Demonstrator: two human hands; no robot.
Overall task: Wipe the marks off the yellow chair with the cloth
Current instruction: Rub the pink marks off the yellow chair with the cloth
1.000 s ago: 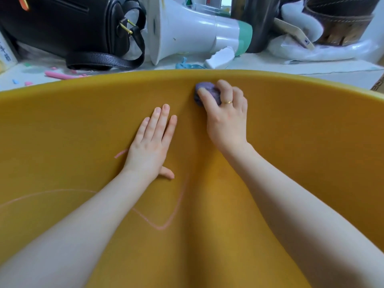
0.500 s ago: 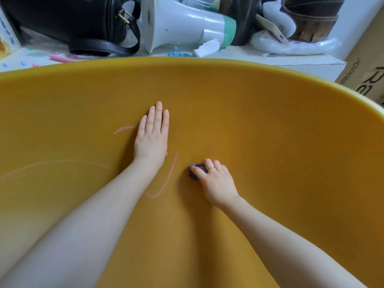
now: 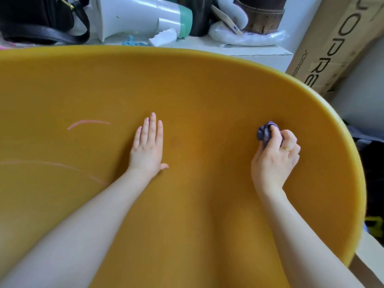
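Cluttered white shelf [image 3: 239, 51] behind, with a black bag [image 3: 35, 19], a white megaphone [image 3: 141, 15] and a cardboard box [image 3: 336, 40] leaning at right. Nearly filling the view, a yellow chair [image 3: 207, 96], curved rim at top and right. Left hand [image 3: 148, 147] pressed flat on the chair, fingers straight and together, holding nothing. Right hand [image 3: 275, 155] well apart to the right, near the rim, curled tight around a bunched purple cloth [image 3: 264, 133] that touches the chair. Pink marks [image 3: 87, 122] on the chair left of the left hand, one short arc higher up, one longer, fainter line lower.
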